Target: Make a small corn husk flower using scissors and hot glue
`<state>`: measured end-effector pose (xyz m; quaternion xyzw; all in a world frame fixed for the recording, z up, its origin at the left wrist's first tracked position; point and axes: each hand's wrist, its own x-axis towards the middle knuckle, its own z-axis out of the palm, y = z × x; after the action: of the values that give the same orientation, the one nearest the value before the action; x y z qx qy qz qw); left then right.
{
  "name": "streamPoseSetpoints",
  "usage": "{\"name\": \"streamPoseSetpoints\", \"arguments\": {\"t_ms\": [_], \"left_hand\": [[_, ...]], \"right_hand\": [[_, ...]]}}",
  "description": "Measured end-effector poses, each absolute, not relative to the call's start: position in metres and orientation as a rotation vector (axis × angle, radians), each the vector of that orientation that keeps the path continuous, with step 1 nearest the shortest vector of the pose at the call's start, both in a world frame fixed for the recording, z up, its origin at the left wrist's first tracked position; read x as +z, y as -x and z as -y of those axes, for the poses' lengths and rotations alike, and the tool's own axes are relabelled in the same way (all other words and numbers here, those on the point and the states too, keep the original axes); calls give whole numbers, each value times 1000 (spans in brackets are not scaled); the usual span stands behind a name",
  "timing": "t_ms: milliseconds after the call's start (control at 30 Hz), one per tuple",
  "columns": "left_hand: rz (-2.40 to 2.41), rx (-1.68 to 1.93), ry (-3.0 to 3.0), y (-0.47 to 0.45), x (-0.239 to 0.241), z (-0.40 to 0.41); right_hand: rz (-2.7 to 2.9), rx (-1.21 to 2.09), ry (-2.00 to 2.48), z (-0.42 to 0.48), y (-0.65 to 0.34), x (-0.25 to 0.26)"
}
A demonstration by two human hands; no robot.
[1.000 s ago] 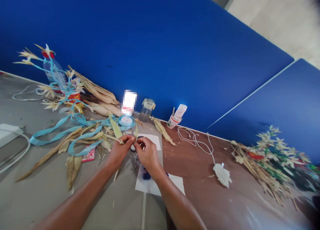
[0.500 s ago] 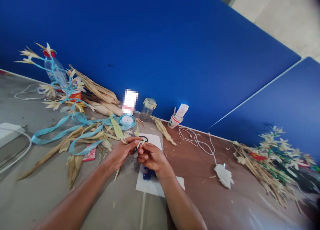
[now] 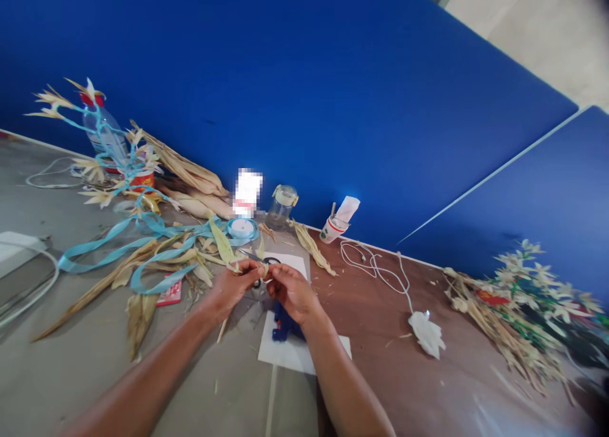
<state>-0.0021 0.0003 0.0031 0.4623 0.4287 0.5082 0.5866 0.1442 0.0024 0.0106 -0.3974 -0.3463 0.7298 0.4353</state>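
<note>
My left hand (image 3: 235,289) and my right hand (image 3: 291,292) meet above the table, fingertips pinched together. Between them is a small pale strip of corn husk (image 3: 264,271). Just beyond the fingers lie scissors (image 3: 271,260) with black handles, partly covered by my hands. Below my right hand a dark blue object (image 3: 284,328) rests on white paper (image 3: 285,359); its kind is unclear. Left of my left hand, a greenish husk leaf (image 3: 221,241) lies among dry husks and loops of light blue ribbon (image 3: 157,280).
A ribbon spool (image 3: 242,228), a lidded jar (image 3: 282,207) and a paper cup (image 3: 332,229) stand along the blue partition (image 3: 304,94). Husk flowers on blue stems (image 3: 102,148) are at left. More husk flowers (image 3: 537,278) and a white cable (image 3: 375,272) lie right.
My right hand has turned slightly and its fingers have shifted around the husk strip. More of the scissors and of the dark blue object now shows.
</note>
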Motion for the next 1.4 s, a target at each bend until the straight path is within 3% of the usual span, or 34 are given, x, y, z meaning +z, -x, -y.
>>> {"name": "streamPoseSetpoints", "arguments": {"t_ms": [267, 700, 1033, 1400], "left_hand": [[-1100, 1116, -1232, 0, 4, 0], [-1003, 1025, -1194, 1, 4, 1], [-1053, 1203, -1057, -2, 2, 0], [-977, 1239, -895, 4, -1, -4]], "right_hand": [[978, 1503, 1140, 0, -140, 14], [951, 1555, 1164, 0, -138, 12], [847, 1639, 969, 1, -141, 23], [914, 1310, 1109, -7, -153, 21]]}}
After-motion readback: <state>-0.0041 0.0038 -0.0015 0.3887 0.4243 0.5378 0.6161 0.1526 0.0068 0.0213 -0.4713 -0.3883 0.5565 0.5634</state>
